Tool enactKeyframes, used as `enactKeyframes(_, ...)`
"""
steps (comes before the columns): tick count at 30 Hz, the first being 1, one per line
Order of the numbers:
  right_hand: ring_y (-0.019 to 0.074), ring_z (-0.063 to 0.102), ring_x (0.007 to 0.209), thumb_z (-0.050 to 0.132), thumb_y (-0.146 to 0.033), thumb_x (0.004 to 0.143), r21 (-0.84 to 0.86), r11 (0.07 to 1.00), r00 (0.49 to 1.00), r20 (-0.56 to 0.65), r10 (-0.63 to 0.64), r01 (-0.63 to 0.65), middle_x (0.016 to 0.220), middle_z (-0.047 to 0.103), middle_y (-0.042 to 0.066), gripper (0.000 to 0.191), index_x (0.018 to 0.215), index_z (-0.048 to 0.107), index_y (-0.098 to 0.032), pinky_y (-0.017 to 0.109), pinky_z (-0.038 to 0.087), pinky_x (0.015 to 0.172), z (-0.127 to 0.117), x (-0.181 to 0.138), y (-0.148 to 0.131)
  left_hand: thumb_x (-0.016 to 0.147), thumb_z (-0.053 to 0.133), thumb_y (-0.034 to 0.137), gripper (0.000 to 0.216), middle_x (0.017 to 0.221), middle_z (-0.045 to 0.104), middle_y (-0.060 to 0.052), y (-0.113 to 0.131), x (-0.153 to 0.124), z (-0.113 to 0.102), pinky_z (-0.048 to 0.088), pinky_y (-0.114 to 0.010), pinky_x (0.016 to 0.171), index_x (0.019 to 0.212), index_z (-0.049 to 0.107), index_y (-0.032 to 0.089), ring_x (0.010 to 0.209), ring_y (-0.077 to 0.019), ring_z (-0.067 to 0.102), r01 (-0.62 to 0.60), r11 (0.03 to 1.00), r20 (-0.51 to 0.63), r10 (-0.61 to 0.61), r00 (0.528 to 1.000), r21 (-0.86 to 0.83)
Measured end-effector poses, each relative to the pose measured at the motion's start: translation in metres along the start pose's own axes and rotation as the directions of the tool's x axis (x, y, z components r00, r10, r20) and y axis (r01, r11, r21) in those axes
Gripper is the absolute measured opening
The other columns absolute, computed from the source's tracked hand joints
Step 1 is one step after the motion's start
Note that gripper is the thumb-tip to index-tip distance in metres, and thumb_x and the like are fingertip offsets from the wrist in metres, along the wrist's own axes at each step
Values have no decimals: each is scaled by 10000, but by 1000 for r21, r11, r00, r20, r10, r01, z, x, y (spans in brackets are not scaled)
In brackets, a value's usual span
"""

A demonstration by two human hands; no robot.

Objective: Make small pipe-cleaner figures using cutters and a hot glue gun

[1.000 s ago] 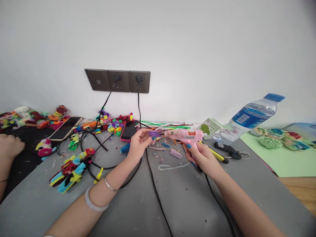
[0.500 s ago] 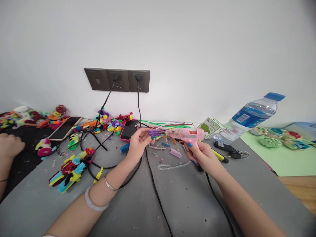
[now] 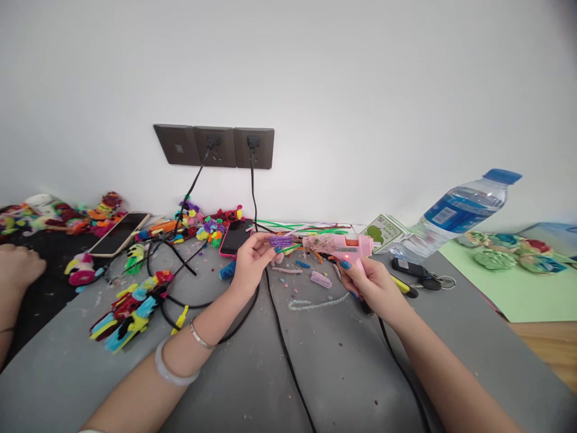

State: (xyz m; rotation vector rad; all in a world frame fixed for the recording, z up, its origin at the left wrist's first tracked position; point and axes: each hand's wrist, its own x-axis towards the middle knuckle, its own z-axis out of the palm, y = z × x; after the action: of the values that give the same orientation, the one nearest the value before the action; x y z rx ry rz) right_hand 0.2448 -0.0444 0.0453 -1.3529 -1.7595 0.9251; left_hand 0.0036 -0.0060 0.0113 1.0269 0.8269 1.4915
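Note:
My left hand (image 3: pixel 253 260) pinches a small purple pipe-cleaner piece (image 3: pixel 280 240) between thumb and fingers. A pink hot glue gun (image 3: pixel 338 245) is gripped by its handle in my right hand (image 3: pixel 370 282), a small red light glowing on its body. Its nozzle points left, close to the purple piece; whether they touch I cannot tell. On the table below the gun lie a pale pink fuzzy piece (image 3: pixel 321 279) and a bent silvery pipe cleaner (image 3: pixel 311 305).
Black cables run from the wall sockets (image 3: pixel 214 146) across the grey table (image 3: pixel 324 373). Pipe-cleaner figures (image 3: pixel 126 313) and phones (image 3: pixel 121 234) lie to the left, beside another person's hand (image 3: pixel 20 267). A water bottle (image 3: pixel 455 210), keys (image 3: pixel 428 281) and green paper (image 3: pixel 509 300) are at the right.
The purple piece has shifted very slightly left and up in my left hand, opening a little more space from the nozzle. My right hand and the glue gun stay almost still.

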Motion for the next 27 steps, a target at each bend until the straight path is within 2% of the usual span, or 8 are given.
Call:
enactKeyframes(4, 101, 350, 445, 435, -682, 902, -14, 1000, 999, -46, 2, -3, 459, 428, -17, 601, 534, 432, -208, 264, 284, 464, 0, 0, 0, 678, 835, 356, 366, 1025, 730, -84, 0, 1, 0, 619, -282, 713, 947, 666, 173, 901, -196, 708, 8, 1000, 5, -8, 1000, -7)
enactKeyframes(7, 101, 347, 426, 440, -675, 907, 75, 997, 997, -82, -5, 11, 442, 409, -34, 568, 592, 481, -204, 261, 291, 458, 0, 1, -1, 684, 830, 353, 363, 991, 728, -77, 0, 0, 0, 616, -280, 710, 954, 671, 171, 886, -190, 702, 4, 1000, 11, -4, 1000, 14)
enactKeyframes(10, 105, 346, 406, 423, -659, 923, 216, 975, 997, -53, -48, 58, 428, 404, -47, 534, 657, 511, -205, 262, 302, 459, 0, 1, -2, 679, 829, 334, 355, 941, 728, -66, 0, 0, 0, 611, -274, 686, 953, 677, 167, 825, -173, 695, 3, 1000, 17, -3, 1000, 27)
enactKeyframes(12, 105, 341, 404, 417, -653, 928, 256, 964, 998, -6, -68, 67, 417, 406, -38, 556, 595, 474, -211, 264, 290, 455, 1, 0, -3, 676, 827, 315, 339, 927, 730, -64, 0, -1, 0, 609, -276, 678, 940, 676, 166, 800, -169, 695, 3, 1000, 26, -3, 1000, 28)
enactKeyframes(17, 98, 304, 407, 394, -690, 917, 173, 984, 993, 96, -69, 52, 391, 388, -18, 661, 457, 405, -216, 272, 277, 458, 4, -1, -9, 683, 805, 288, 303, 929, 739, -70, -1, -1, 0, 615, -312, 698, 926, 669, 168, 796, -185, 706, -5, 999, 92, 0, 996, 50)
enactKeyframes(27, 98, 325, 420, 385, -688, 923, 114, 992, 991, 119, -61, 47, 401, 393, -20, 669, 454, 399, -212, 269, 288, 479, 4, -2, -6, 694, 789, 268, 266, 876, 726, -59, 0, -4, 2, 627, -304, 705, 903, 659, 168, 795, -174, 695, -15, 995, 118, 3, 993, 98)
